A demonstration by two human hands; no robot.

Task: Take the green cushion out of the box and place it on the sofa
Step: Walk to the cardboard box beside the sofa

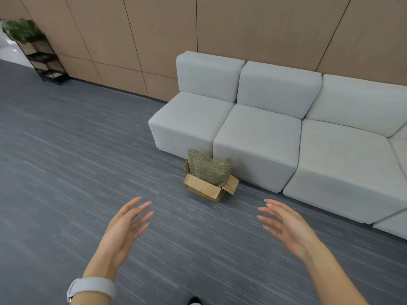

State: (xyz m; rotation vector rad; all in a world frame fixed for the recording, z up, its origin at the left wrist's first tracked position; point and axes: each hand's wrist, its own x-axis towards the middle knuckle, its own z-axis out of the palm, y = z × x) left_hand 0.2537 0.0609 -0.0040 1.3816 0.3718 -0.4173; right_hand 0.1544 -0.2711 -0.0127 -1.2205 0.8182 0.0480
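A green textured cushion (209,167) stands upright in a small open cardboard box (203,189) on the carpet, right against the front of a light grey modular sofa (259,128). My left hand (125,227) and my right hand (286,225) are held out in front of me, palms facing each other, fingers spread, holding nothing. Both hands are well short of the box, with bare carpet between them and it. A pale band sits on my left wrist.
Dark grey carpet (66,161) covers the floor. A wood-panelled wall (132,29) runs behind the sofa. At the far left stands a black shelf rack (47,60) with a green plant (21,29) on top. The sofa extends off to the right.
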